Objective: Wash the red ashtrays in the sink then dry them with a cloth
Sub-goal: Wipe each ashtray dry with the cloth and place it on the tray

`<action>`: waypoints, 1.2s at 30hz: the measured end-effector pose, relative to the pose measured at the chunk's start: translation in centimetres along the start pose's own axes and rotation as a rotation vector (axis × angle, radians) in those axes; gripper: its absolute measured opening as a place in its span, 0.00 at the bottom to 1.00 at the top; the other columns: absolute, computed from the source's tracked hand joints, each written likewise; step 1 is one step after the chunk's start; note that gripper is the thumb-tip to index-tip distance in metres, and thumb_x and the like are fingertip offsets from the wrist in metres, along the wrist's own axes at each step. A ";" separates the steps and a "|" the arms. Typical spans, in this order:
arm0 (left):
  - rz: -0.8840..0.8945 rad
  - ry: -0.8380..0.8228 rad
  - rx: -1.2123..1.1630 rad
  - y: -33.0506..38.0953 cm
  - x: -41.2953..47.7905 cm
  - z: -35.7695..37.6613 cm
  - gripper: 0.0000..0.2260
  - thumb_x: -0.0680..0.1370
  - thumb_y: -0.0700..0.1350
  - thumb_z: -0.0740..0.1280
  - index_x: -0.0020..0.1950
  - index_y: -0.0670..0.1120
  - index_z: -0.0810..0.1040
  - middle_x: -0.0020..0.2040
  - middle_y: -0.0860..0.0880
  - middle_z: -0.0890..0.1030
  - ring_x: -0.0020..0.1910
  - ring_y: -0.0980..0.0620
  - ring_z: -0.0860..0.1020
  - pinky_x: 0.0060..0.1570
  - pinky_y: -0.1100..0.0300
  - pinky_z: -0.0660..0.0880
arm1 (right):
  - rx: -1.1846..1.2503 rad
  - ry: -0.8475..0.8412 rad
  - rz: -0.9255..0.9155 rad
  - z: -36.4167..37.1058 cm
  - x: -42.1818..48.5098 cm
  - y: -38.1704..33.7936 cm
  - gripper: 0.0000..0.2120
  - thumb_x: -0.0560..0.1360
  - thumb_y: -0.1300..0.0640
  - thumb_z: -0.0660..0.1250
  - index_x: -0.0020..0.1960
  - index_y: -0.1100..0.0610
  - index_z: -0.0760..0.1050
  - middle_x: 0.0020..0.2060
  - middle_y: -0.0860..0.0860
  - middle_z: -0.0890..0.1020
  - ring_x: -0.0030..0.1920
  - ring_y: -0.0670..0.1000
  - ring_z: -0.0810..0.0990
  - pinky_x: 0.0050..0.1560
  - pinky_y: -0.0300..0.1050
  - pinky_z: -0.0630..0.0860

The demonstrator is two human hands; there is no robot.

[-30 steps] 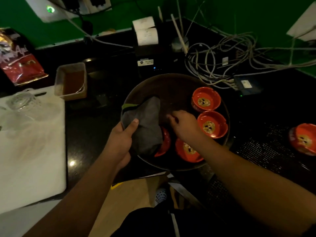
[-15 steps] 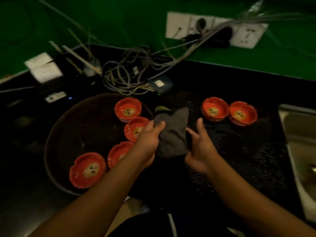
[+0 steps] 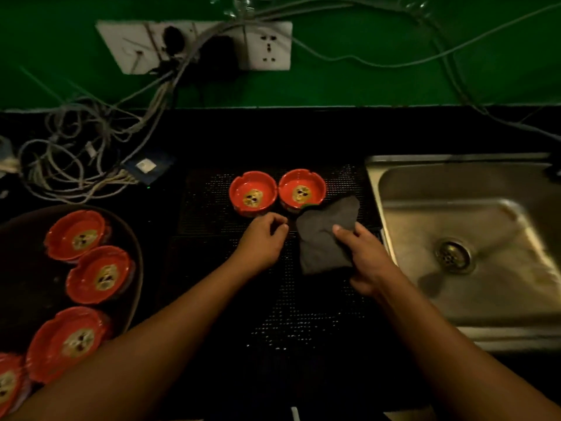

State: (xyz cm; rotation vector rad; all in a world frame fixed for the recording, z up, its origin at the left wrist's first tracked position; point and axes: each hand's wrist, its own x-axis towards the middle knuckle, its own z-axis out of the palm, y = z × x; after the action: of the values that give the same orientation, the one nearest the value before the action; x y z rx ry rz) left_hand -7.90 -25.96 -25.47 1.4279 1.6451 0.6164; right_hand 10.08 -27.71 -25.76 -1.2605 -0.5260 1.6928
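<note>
Ashtrays on the tray (image 3: 68, 343): four red ones sit open side up on the dark round tray (image 3: 30, 284) at your near left. The nearest is cut off by the frame edge.
Mesh mat (image 3: 273, 299): dark, lying on the black counter between the tray and the sink, under both your forearms.
Right hand (image 3: 364, 256): you grip the grey cloth (image 3: 318, 247) with your thumb on top and your fingers curled round its right side.
Left hand (image 3: 262, 238): your fingers are curled in and hold nothing, just left of the cloth.
Ashtrays on the mat (image 3: 253, 192): two red ones stand upright side by side just beyond your hands. The cloth's far corner overlaps the near rim of the right one (image 3: 302, 189).
Sink (image 3: 425, 183): steel, at your right, with its drain (image 3: 453, 256) in the middle of the basin.
Cables (image 3: 76, 153): a grey tangle on the counter at far left, with a small blue box (image 3: 148, 167) beside it.
Socket plate (image 3: 267, 47): white, on the green wall (image 3: 394, 31), with plugs and cables hanging from it.
</note>
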 end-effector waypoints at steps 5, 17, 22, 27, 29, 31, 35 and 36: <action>0.057 0.161 0.346 3.2 8.2 0.0 0.12 0.79 0.45 0.63 0.62 0.48 0.76 0.64 0.46 0.73 0.62 0.44 0.71 0.62 0.52 0.69 | -0.001 0.066 -0.027 -4.0 1.7 -2.0 0.13 0.77 0.62 0.64 0.61 0.60 0.73 0.53 0.59 0.83 0.50 0.56 0.83 0.48 0.49 0.80; -0.181 0.043 0.899 4.3 13.2 2.3 0.32 0.69 0.58 0.72 0.68 0.46 0.67 0.68 0.42 0.68 0.70 0.37 0.59 0.67 0.42 0.58 | 0.039 0.077 -0.011 -8.1 2.5 -1.6 0.13 0.77 0.61 0.65 0.61 0.60 0.73 0.54 0.58 0.83 0.53 0.56 0.82 0.50 0.48 0.78; -0.093 0.065 0.697 3.7 12.2 3.3 0.19 0.75 0.51 0.69 0.62 0.48 0.67 0.60 0.41 0.73 0.63 0.39 0.67 0.59 0.46 0.67 | 0.043 0.084 -0.004 -8.5 2.0 -1.1 0.13 0.77 0.62 0.64 0.62 0.61 0.73 0.54 0.59 0.83 0.53 0.57 0.82 0.51 0.48 0.79; -0.056 0.022 0.325 4.4 9.4 4.3 0.10 0.79 0.41 0.63 0.57 0.50 0.66 0.48 0.46 0.77 0.41 0.50 0.77 0.37 0.59 0.74 | 0.030 0.106 -0.005 -8.2 0.9 -0.5 0.10 0.77 0.62 0.65 0.58 0.60 0.74 0.51 0.58 0.84 0.50 0.56 0.83 0.47 0.47 0.79; -0.035 -0.017 0.202 4.5 8.2 4.5 0.18 0.78 0.41 0.65 0.66 0.49 0.66 0.54 0.48 0.75 0.47 0.51 0.77 0.44 0.59 0.75 | 0.036 0.124 -0.010 -8.1 0.3 -0.3 0.09 0.77 0.62 0.65 0.57 0.59 0.74 0.49 0.58 0.84 0.49 0.55 0.84 0.46 0.47 0.79; -0.009 -0.072 0.173 4.3 7.2 4.7 0.22 0.77 0.42 0.67 0.70 0.47 0.67 0.60 0.46 0.74 0.57 0.47 0.76 0.55 0.54 0.76 | 0.040 0.152 -0.030 -8.2 -0.5 -0.1 0.09 0.77 0.63 0.65 0.57 0.60 0.74 0.49 0.58 0.84 0.49 0.56 0.84 0.47 0.48 0.79; 0.102 -0.068 0.239 4.3 4.8 4.3 0.23 0.75 0.32 0.64 0.69 0.44 0.68 0.65 0.44 0.68 0.64 0.44 0.69 0.59 0.56 0.70 | 0.033 0.213 -0.049 -7.8 -2.1 0.4 0.08 0.77 0.62 0.65 0.56 0.59 0.74 0.49 0.58 0.84 0.48 0.56 0.83 0.48 0.50 0.79; 0.170 -0.052 0.278 4.4 4.0 4.0 0.24 0.74 0.31 0.63 0.69 0.43 0.68 0.65 0.44 0.68 0.64 0.45 0.69 0.60 0.57 0.69 | 0.026 0.224 -0.057 -7.6 -2.5 0.6 0.07 0.77 0.62 0.65 0.55 0.59 0.74 0.48 0.58 0.84 0.48 0.56 0.83 0.48 0.50 0.79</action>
State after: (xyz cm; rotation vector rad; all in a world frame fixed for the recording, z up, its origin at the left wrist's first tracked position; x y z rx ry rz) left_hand -2.12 -21.73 -25.13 1.7839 1.6258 0.4515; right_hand 16.83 -31.51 -27.82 -1.3829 -0.4006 1.4839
